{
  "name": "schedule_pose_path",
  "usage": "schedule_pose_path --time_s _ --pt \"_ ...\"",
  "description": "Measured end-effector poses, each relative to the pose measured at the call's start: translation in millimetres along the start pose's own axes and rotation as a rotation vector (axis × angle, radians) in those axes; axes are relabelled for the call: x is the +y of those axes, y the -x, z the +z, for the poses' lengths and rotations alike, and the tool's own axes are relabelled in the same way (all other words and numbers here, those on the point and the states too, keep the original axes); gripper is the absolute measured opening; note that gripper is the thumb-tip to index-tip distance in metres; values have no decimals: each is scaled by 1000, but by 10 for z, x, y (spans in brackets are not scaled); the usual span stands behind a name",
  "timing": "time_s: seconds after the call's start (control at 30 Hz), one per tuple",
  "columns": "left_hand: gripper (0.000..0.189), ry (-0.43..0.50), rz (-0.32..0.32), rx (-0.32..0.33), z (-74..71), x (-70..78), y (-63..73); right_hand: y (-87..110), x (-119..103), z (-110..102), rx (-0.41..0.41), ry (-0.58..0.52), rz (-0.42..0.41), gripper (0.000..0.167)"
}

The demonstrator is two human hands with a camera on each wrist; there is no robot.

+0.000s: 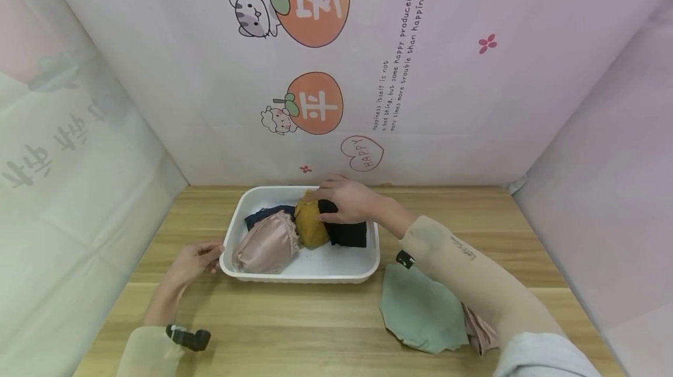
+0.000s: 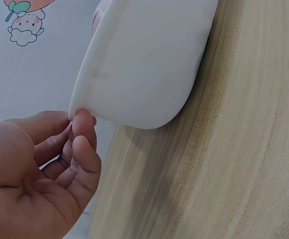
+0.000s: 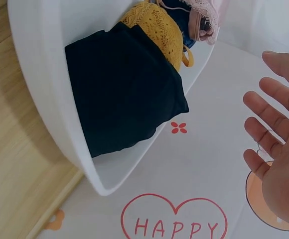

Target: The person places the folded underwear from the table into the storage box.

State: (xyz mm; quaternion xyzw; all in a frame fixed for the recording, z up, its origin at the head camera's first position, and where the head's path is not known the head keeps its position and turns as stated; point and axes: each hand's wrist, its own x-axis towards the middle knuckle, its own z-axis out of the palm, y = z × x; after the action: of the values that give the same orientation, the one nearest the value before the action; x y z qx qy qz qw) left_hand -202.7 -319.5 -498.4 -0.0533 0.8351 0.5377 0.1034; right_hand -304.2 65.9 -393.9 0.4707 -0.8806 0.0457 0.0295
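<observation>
A white plastic tray [image 1: 328, 263] stands on the table, holding several folded garments. My left hand [image 1: 197, 261] pinches its front left rim; the left wrist view shows thumb and fingers at the tray's corner [image 2: 139, 69]. Over the tray's back right side is my right hand [image 1: 349, 197], fingers spread and apart from the cloth in the right wrist view. Below it lies a folded black garment [image 3: 124, 89], beside a mustard lace bra [image 3: 159, 30]. Farther left, a pink satin bra [image 1: 268, 245] with lace trim partly covers a navy garment [image 1: 263, 213].
A pale green cloth [image 1: 420, 310] lies flat on the wooden table [image 1: 294, 330] right of the tray. Some dusty pink fabric [image 1: 478, 331] shows partly beneath the right forearm. Behind the tray rises a printed white curtain [image 1: 441, 102], with side curtains at both edges.
</observation>
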Motion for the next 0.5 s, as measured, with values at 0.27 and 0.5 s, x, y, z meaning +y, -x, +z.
schedule_pose_path --time_s 0.27,0.5 --pt "48 -8 3 -6 5 8 12 120 84 14 14 6 12 45" --pt "47 -6 10 -18 -1 21 13 252 138 -22 16 1 37 44"
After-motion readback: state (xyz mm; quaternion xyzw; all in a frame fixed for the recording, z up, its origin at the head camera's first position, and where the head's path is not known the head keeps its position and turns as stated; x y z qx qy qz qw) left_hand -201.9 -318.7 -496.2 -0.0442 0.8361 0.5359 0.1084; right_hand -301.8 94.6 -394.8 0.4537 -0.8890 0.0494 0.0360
